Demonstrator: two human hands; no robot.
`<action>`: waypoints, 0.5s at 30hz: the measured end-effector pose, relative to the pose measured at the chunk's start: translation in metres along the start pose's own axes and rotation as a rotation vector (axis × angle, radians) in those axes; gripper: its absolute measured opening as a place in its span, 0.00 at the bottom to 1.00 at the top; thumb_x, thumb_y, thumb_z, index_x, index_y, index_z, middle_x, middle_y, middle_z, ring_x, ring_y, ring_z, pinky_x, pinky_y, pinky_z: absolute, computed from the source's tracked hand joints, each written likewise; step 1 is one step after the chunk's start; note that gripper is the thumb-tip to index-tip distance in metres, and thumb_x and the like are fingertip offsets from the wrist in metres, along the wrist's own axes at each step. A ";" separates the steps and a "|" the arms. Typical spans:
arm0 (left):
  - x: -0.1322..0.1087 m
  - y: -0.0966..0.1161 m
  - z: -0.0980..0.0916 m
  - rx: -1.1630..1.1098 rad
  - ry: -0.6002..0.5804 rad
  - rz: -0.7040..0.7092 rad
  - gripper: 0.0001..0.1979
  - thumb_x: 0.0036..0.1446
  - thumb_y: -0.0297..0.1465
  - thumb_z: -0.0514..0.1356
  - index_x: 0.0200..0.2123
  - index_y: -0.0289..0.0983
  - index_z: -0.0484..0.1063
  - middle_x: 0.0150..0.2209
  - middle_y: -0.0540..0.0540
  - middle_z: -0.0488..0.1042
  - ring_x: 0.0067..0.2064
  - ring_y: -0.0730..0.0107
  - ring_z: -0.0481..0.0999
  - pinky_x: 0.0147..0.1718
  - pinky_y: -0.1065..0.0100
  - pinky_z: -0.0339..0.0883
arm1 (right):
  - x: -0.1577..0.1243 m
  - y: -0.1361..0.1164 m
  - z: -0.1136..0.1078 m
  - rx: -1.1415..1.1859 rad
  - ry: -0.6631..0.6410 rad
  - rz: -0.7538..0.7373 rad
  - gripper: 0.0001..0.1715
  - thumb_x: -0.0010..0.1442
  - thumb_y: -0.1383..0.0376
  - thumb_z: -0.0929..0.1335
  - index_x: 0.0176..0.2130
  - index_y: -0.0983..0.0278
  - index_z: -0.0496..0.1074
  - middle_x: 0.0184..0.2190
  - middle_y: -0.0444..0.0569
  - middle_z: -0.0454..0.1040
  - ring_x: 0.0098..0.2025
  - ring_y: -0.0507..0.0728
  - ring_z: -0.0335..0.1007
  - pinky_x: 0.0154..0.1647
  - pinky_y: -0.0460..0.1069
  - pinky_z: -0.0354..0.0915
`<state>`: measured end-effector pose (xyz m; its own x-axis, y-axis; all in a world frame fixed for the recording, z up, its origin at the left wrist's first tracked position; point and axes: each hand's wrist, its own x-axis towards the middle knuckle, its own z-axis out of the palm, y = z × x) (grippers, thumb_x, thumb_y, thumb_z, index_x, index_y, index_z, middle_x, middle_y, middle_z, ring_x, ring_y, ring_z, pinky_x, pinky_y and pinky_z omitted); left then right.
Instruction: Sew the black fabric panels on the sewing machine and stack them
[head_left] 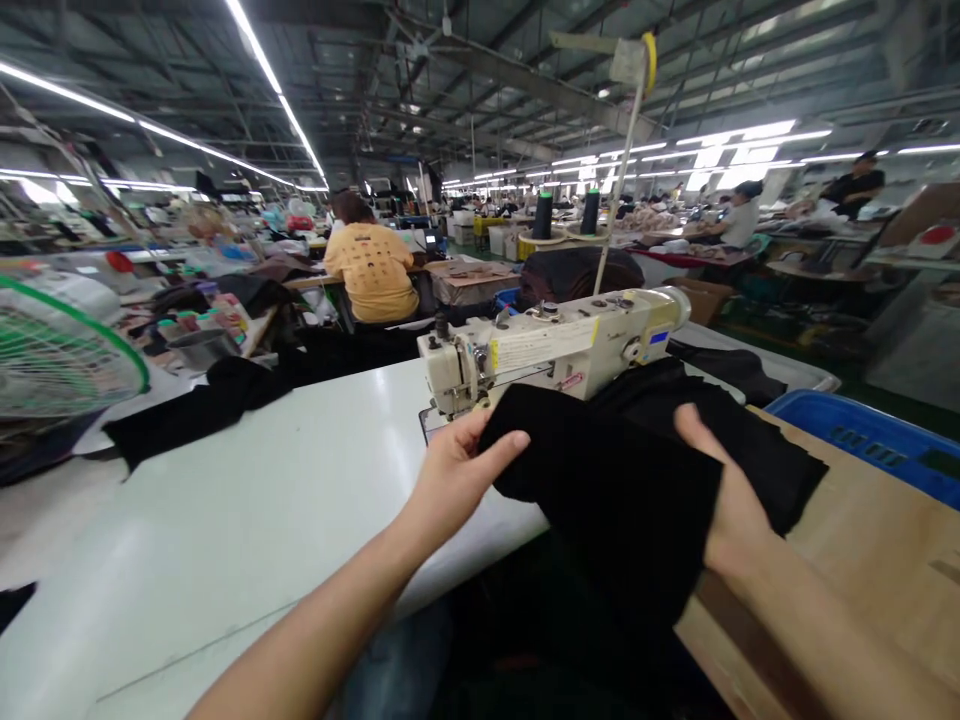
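A piece of black fabric hangs between my two hands, in front of the sewing machine. My left hand pinches its upper left corner, thumb on the near side and fingers mostly behind. At its right edge is my right hand, thumb raised and the other fingers hidden behind the cloth. A stack of black fabric pieces lies to the right, partly behind that hand. The machine's needle area is partly covered by my left hand.
The pale tabletop spreads left, with black cloth along its far edge. A blue basket stands right, beside a wooden board. A green-rimmed fan is at far left. A person in a yellow shirt sits ahead.
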<state>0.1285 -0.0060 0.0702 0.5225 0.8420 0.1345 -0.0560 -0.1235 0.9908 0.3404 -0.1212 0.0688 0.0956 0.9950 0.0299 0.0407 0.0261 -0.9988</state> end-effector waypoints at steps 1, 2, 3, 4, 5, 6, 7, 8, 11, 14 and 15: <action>-0.003 0.006 -0.009 0.011 0.098 0.014 0.17 0.49 0.44 0.68 0.30 0.36 0.76 0.27 0.50 0.76 0.28 0.69 0.74 0.27 0.70 0.68 | 0.001 0.001 0.000 0.069 -0.037 0.017 0.48 0.61 0.31 0.51 0.47 0.62 0.77 0.32 0.56 0.80 0.37 0.65 0.79 0.35 0.56 0.72; -0.007 0.011 -0.020 0.033 0.170 0.026 0.16 0.49 0.44 0.69 0.30 0.36 0.76 0.27 0.50 0.76 0.29 0.69 0.73 0.27 0.70 0.68 | 0.002 0.003 0.001 0.133 -0.076 0.038 0.47 0.59 0.31 0.54 0.50 0.62 0.75 0.35 0.57 0.80 0.40 0.65 0.79 0.37 0.56 0.72; -0.010 0.016 -0.031 0.058 0.206 0.025 0.16 0.48 0.44 0.69 0.31 0.36 0.76 0.28 0.50 0.76 0.29 0.69 0.73 0.28 0.70 0.68 | 0.004 0.004 0.003 0.181 -0.108 0.061 0.43 0.58 0.33 0.60 0.51 0.62 0.74 0.38 0.57 0.80 0.41 0.65 0.78 0.39 0.56 0.72; -0.013 0.020 -0.043 0.081 0.214 0.012 0.17 0.49 0.44 0.69 0.31 0.36 0.76 0.28 0.49 0.77 0.30 0.68 0.74 0.29 0.69 0.69 | 0.006 0.006 0.007 0.206 -0.132 0.085 0.37 0.57 0.37 0.66 0.51 0.62 0.74 0.39 0.56 0.80 0.42 0.64 0.78 0.40 0.56 0.72; -0.014 0.022 -0.055 0.103 0.206 -0.008 0.17 0.49 0.45 0.68 0.31 0.36 0.76 0.29 0.49 0.77 0.30 0.67 0.75 0.30 0.68 0.70 | 0.010 0.008 0.012 0.203 -0.144 0.106 0.31 0.57 0.43 0.70 0.49 0.62 0.74 0.39 0.55 0.80 0.41 0.63 0.78 0.40 0.55 0.72; -0.013 0.024 -0.068 0.124 0.192 -0.032 0.18 0.49 0.45 0.68 0.31 0.36 0.76 0.29 0.48 0.78 0.31 0.66 0.75 0.32 0.66 0.71 | 0.017 0.008 0.018 0.186 -0.141 0.111 0.25 0.56 0.48 0.73 0.46 0.62 0.75 0.38 0.53 0.80 0.39 0.61 0.77 0.40 0.54 0.71; -0.010 0.027 -0.081 0.147 0.177 -0.060 0.18 0.48 0.46 0.68 0.31 0.36 0.76 0.29 0.48 0.78 0.32 0.65 0.76 0.33 0.65 0.71 | 0.025 0.008 0.025 0.152 -0.127 0.098 0.21 0.56 0.51 0.74 0.42 0.63 0.76 0.36 0.50 0.80 0.37 0.59 0.77 0.40 0.53 0.71; -0.004 0.030 -0.093 0.172 0.171 -0.081 0.19 0.47 0.46 0.68 0.31 0.35 0.76 0.29 0.48 0.79 0.33 0.64 0.77 0.34 0.65 0.72 | 0.036 0.005 0.031 0.097 -0.112 0.065 0.18 0.56 0.53 0.74 0.39 0.63 0.76 0.33 0.48 0.79 0.36 0.58 0.76 0.40 0.53 0.71; 0.018 0.051 -0.120 0.261 0.248 -0.042 0.19 0.47 0.44 0.68 0.32 0.33 0.76 0.29 0.49 0.79 0.36 0.64 0.78 0.36 0.66 0.72 | 0.080 -0.016 0.046 -0.143 -0.053 -0.132 0.14 0.55 0.56 0.74 0.30 0.65 0.75 0.27 0.43 0.76 0.35 0.57 0.75 0.39 0.53 0.70; 0.032 0.092 -0.130 0.399 0.380 0.180 0.13 0.56 0.38 0.62 0.34 0.31 0.76 0.28 0.54 0.76 0.41 0.64 0.79 0.40 0.66 0.69 | 0.113 -0.053 0.056 -0.235 0.062 -0.376 0.10 0.56 0.60 0.73 0.30 0.66 0.75 0.26 0.39 0.74 0.40 0.58 0.75 0.43 0.53 0.69; 0.030 0.107 -0.131 0.435 0.413 0.276 0.12 0.57 0.37 0.62 0.35 0.32 0.76 0.29 0.55 0.76 0.43 0.64 0.79 0.41 0.65 0.68 | 0.116 -0.067 0.059 -0.224 0.082 -0.420 0.10 0.58 0.61 0.72 0.31 0.66 0.75 0.27 0.39 0.74 0.43 0.59 0.74 0.44 0.54 0.68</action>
<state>0.0264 0.0749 0.1821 0.1644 0.8706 0.4637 0.2534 -0.4916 0.8331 0.2905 -0.0014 0.1366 0.1031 0.8915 0.4412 0.3051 0.3939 -0.8671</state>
